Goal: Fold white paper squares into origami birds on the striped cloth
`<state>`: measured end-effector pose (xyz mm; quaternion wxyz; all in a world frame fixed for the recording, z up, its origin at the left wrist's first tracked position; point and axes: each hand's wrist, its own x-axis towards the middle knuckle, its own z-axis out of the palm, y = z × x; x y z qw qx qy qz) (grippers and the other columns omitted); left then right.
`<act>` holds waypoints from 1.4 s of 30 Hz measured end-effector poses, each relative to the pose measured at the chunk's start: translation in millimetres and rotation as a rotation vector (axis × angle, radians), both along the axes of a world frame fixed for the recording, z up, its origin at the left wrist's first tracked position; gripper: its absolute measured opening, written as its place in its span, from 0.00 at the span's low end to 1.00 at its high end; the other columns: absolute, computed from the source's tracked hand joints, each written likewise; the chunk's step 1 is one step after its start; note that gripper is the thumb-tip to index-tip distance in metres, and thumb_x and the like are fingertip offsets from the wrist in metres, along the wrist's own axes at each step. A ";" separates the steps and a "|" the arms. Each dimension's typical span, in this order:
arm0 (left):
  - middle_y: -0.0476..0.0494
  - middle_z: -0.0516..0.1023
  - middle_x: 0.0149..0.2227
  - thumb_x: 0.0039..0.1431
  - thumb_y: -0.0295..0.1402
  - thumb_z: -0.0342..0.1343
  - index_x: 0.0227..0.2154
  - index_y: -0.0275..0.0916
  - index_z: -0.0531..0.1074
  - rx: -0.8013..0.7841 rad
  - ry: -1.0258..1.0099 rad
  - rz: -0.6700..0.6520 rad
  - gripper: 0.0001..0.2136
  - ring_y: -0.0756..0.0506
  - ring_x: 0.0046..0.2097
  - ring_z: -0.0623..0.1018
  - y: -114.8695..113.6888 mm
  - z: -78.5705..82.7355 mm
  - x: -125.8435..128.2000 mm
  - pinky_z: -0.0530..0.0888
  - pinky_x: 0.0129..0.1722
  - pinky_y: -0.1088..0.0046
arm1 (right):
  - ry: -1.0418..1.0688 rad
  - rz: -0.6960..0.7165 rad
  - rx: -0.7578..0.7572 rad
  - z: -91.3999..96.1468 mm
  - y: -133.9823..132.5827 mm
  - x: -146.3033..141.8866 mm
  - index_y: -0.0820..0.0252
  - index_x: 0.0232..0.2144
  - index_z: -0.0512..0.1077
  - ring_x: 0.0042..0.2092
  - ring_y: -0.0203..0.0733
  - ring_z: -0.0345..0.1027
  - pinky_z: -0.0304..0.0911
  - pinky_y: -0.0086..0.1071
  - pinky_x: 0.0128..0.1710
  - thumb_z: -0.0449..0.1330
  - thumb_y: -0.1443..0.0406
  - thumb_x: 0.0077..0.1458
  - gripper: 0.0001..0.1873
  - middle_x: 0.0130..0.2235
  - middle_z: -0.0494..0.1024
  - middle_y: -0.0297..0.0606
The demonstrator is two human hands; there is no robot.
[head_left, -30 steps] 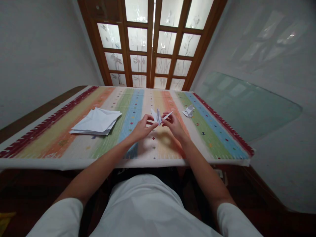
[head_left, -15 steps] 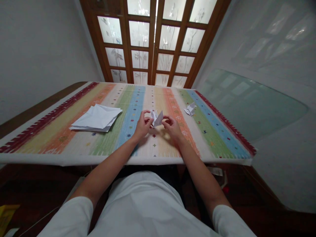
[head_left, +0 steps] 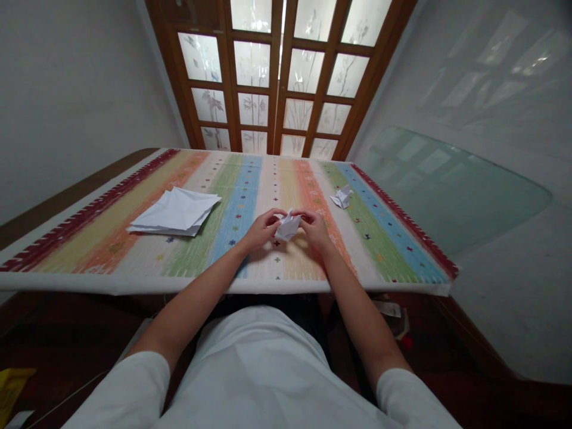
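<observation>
Between my hands, just above the striped tablecloth, is a small folded white paper piece (head_left: 288,227) with a pointed tip at its top. My left hand (head_left: 263,229) grips its left side, thumb and fingers closed on the paper. On the right side, my right hand (head_left: 313,228) pinches the paper with bent fingers. Fine folds are too small to make out. Farther right on the cloth stands a folded white paper crane (head_left: 342,196), apart from both hands. A stack of white paper sheets (head_left: 176,211) lies to the left, its edges uneven.
A striped cloth (head_left: 210,238) covers the table, whose near edge runs in front of my body. Behind the table stand wooden doors with glass panes (head_left: 274,77). A greenish glass sheet (head_left: 451,185) is by the right wall.
Both hands have shifted slightly and their fingers have come closer together at the top. The paper piece has turned, and its raised flap on the right no longer sticks out as before.
</observation>
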<state>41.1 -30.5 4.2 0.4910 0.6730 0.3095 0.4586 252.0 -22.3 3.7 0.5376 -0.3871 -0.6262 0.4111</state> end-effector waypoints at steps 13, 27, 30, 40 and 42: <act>0.42 0.82 0.38 0.62 0.45 0.64 0.50 0.36 0.79 -0.033 0.057 -0.031 0.19 0.51 0.27 0.72 4.3 -3.7 -2.0 0.68 0.27 0.74 | -0.148 0.101 0.084 -5.4 4.6 6.6 0.53 0.37 0.79 0.36 0.48 0.73 0.70 0.39 0.35 0.65 0.50 0.60 0.14 0.35 0.80 0.40; 0.49 0.75 0.34 0.55 0.40 0.67 0.34 0.40 0.71 -0.282 -0.200 0.073 0.12 0.49 0.32 0.75 1.8 -0.8 1.5 0.70 0.29 0.76 | -0.008 0.151 0.016 -2.4 -0.6 5.9 0.54 0.30 0.72 0.31 0.39 0.69 0.68 0.35 0.33 0.65 0.60 0.54 0.06 0.33 0.76 0.34; 0.49 0.75 0.34 0.57 0.42 0.68 0.36 0.40 0.72 -0.333 -0.283 0.151 0.13 0.49 0.30 0.74 3.9 1.7 1.4 0.70 0.28 0.76 | 0.087 0.214 -0.001 2.2 -3.0 7.5 0.54 0.28 0.70 0.32 0.38 0.70 0.69 0.34 0.34 0.66 0.62 0.51 0.07 0.36 0.78 0.35; 0.50 0.74 0.30 0.56 0.34 0.64 0.34 0.39 0.74 -0.328 -0.295 0.283 0.06 0.51 0.27 0.71 5.7 1.3 4.0 0.66 0.25 0.78 | -0.284 0.227 0.119 2.3 -14.8 -6.9 0.57 0.34 0.81 0.40 0.44 0.75 0.69 0.37 0.43 0.78 0.51 0.45 0.21 0.38 0.82 0.39; 0.51 0.73 0.30 0.56 0.33 0.63 0.35 0.39 0.74 -0.338 -0.281 0.285 0.06 0.51 0.27 0.71 4.0 0.8 4.8 0.66 0.24 0.78 | -0.301 0.198 0.137 0.5 -15.2 -10.2 0.57 0.31 0.79 0.38 0.43 0.74 0.68 0.37 0.42 0.78 0.49 0.46 0.21 0.35 0.81 0.38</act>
